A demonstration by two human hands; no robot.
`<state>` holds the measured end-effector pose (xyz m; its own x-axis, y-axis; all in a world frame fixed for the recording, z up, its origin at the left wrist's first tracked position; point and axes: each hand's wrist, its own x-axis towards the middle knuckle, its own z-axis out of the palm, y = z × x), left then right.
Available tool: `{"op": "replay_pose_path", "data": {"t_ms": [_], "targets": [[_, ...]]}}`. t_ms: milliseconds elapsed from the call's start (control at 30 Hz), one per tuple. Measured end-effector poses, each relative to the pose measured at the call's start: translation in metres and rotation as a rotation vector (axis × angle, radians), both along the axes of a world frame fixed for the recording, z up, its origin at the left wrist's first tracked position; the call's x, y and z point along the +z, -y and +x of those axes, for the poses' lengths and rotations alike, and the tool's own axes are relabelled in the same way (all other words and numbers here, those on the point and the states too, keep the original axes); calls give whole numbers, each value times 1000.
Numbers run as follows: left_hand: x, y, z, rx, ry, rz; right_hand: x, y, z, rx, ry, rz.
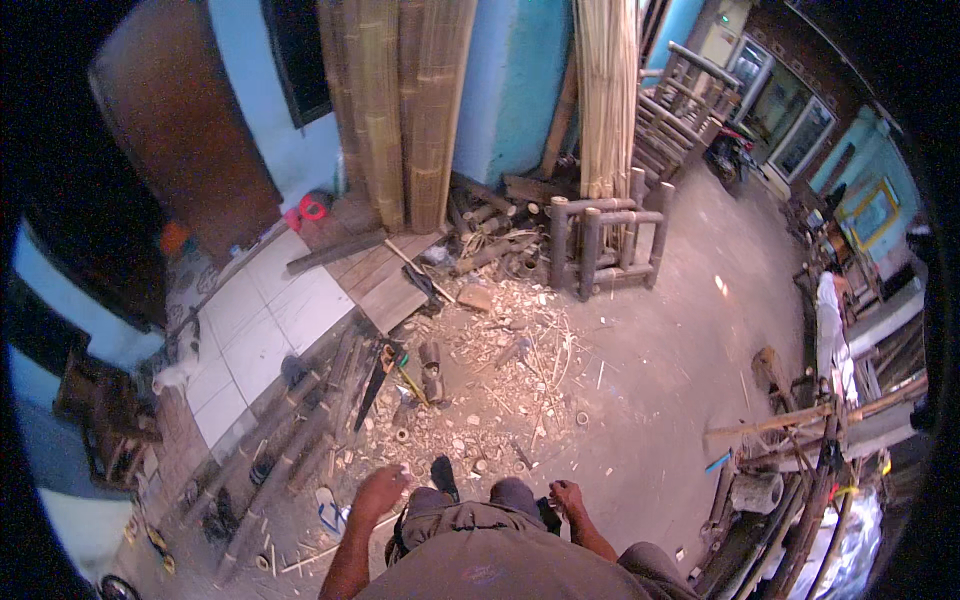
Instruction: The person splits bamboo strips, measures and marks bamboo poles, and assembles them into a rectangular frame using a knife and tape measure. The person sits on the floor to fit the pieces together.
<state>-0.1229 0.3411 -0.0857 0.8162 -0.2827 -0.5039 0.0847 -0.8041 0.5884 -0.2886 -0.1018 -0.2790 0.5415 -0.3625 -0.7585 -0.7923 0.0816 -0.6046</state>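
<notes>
My left hand (pixel 382 490) hovers beside my left knee, above the chip-strewn ground. It is small and blurred, so I cannot make out whether its fingers grip anything. On the other side, my right hand (pixel 567 500) is closed near my right knee. Whatever lies inside its fingers is hidden; a dark patch shows beside it. Between my knees a black object (pixel 445 478) sticks forward. Ahead on the ground lie a handsaw (pixel 375 382) with a dark blade and a short thick bamboo piece (pixel 431 372). Pale wood chips (pixel 515 350) spread around them.
Bamboo poles (pixel 265 470) lie at the left beside white floor tiles (pixel 255 345). A bamboo frame (pixel 610 245) stands ahead, with tall bundled bamboo strips (pixel 605 100) behind it. Bamboo lengths (pixel 790 500) are piled at the right. A motorbike (pixel 730 155) stands farther back.
</notes>
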Motion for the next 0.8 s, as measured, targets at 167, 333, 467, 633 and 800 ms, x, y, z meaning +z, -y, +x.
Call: {"op": "replay_pose_path", "data": {"t_ms": [167,333,467,633,800], "targets": [[1,-45,105,68,26,82,14,-6,19,-141,-50,-48],[-9,-31,181,68,32,11,12,-24,64,-215,-85,-55],[-49,0,207,-11,46,13,-23,-40,119,49,-42,-233],[-104,28,224,-340,-297,28,-87,-47,200,594,122,-564],[-122,20,300,-296,-296,43,-50,-19,309,241,64,-401]]}}
